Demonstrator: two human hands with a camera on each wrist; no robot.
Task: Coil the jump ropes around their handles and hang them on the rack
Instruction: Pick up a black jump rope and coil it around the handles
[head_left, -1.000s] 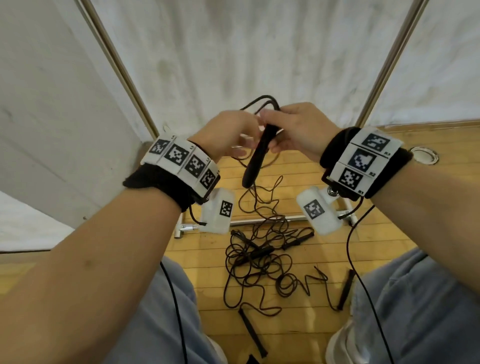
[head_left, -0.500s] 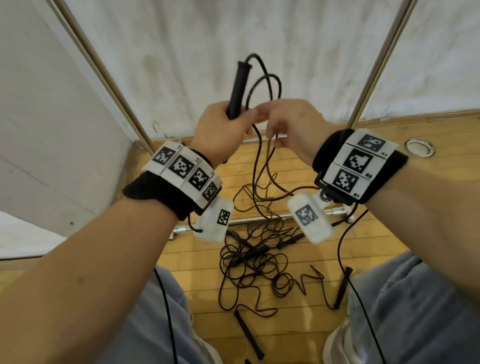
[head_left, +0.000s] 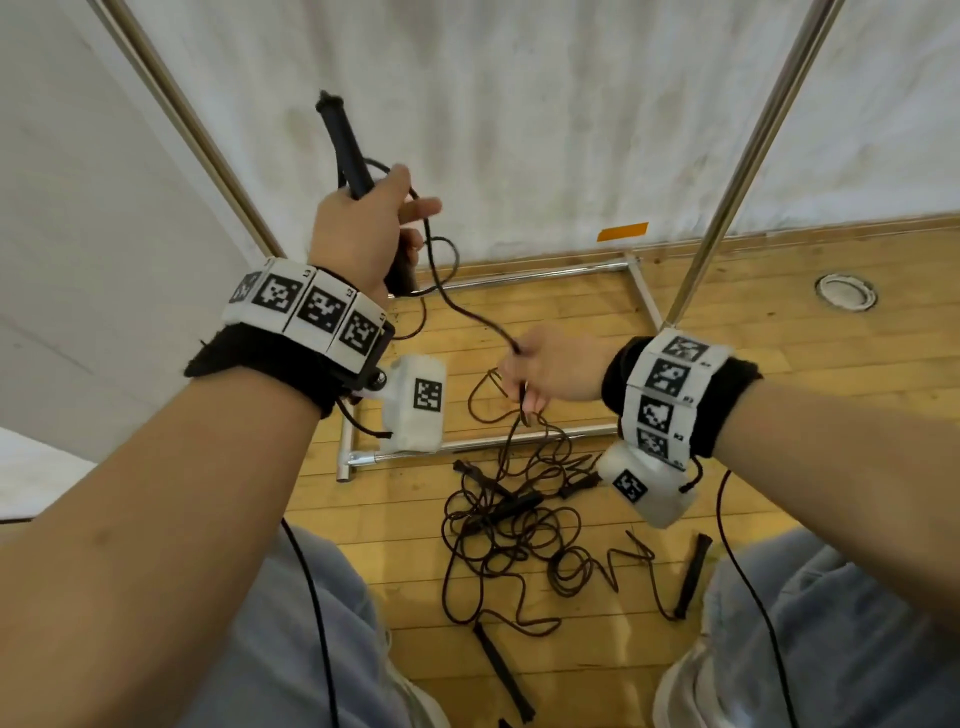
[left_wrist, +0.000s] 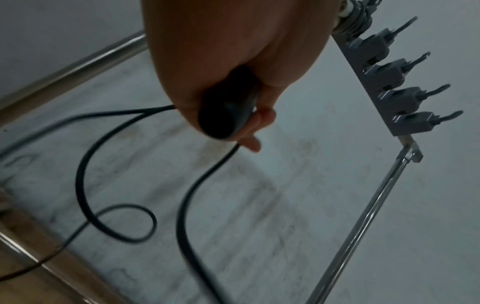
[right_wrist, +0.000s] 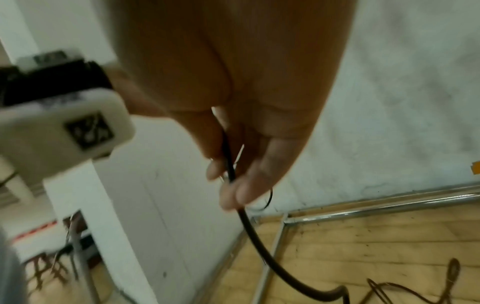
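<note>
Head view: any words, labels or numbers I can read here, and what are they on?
No readable words.
Left wristband: square black-and-white code tags; tiny print beside them, too small to read.
Right wristband: the same tags, print too small.
Wrist cameras: one code tag each, no text.
Orange tape on the wall: blank.

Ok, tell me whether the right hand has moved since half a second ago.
Yes. The right hand has dropped down and away from the left hand, now level with the rack's chrome floor bar, pinching the thin black rope.
</note>
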